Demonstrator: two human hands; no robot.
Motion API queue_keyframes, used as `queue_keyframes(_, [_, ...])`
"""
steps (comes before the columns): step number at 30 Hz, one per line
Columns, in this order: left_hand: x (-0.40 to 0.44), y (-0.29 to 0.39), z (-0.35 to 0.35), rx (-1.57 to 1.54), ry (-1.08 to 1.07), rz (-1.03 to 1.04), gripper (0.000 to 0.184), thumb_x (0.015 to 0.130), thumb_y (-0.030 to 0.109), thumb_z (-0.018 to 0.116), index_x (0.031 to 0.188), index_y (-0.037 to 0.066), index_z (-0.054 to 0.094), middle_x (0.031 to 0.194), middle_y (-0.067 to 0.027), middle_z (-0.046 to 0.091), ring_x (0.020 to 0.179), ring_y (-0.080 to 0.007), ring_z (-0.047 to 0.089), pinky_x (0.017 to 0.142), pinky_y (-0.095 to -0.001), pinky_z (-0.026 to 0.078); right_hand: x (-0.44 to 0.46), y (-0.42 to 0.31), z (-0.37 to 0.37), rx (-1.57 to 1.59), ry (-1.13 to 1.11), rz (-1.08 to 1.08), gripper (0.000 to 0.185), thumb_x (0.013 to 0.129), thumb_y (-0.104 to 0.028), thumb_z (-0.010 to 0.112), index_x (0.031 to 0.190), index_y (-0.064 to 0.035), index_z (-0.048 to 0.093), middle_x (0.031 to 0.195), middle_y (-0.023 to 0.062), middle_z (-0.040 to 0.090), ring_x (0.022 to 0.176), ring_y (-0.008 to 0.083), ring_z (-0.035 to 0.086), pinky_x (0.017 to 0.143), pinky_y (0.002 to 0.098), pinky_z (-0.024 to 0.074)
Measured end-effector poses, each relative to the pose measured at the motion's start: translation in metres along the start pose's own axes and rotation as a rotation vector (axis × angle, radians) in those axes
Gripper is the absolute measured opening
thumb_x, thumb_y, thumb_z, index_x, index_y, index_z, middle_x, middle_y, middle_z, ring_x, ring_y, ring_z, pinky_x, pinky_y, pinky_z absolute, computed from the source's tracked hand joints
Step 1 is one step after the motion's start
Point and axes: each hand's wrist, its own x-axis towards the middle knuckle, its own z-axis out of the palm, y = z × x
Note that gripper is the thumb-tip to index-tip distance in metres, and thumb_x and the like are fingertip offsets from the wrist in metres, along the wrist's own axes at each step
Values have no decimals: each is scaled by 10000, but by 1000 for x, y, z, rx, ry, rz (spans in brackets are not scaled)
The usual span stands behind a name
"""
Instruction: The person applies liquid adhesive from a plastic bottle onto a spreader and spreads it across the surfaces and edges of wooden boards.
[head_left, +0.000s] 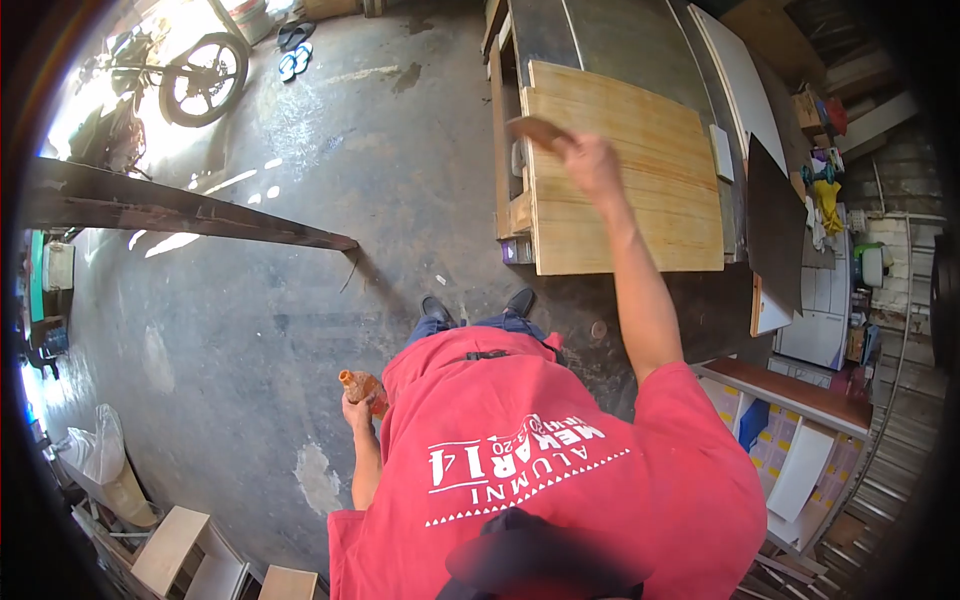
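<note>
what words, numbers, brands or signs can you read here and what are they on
"ALUMNI": red T-shirt, upside down in view
Larger line, same shirt: creased, perhaps "MEKAR14"
Small numbers there: "20", rest unclear
Purple box by the workbench: too small to read

So the head cam is looking steeply down from close above the red, white-printed T-shirt [540, 430], kinda fisheye, and it's facing forward past the dark closed shoes [521, 301], catching a black spoked wheel [204, 80] far left.
</note>
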Motion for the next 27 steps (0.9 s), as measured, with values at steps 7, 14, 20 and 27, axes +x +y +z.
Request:
queue_keyframes(7, [16,1,15,-143,-4,118,588,687,-13,782,1237,54,588,1155,-78,673,1041,-212,653,941,-364,508,-52,91,-12,-253,31,-212,320,862,-85,539,1093,-156,749,970,169,726,932,351,702,804,449,557])
queue_keyframes(14, [12,5,-4,157,-81,161,619,657,-28,797,1240,53,603,1132,-68,686,1037,-214,662,929,-360,520,-6,104,-23,-304,184,-9,280,927,-120,547,1140,-136,727,1006,187,714,935,413,667,773,489,540])
queue_keyframes(20, [40,-23,-15,64,-34,186,634,653,-36,794,1250,53,601,1141,-67,687,1048,-220,661,937,-362,521,-68,75,9,-213,72,-87,260,896,-99,560,1088,-113,734,999,180,717,932,390,675,786,470,542])
queue_keyframes(27, [22,5,6,170,-134,198,559,689,-33,787,1212,51,609,1116,-71,688,1005,-207,669,916,-354,526,-161,36,17,-102,-38,-269,293,820,-67,558,1042,-87,748,989,144,733,922,347,697,797,440,553])
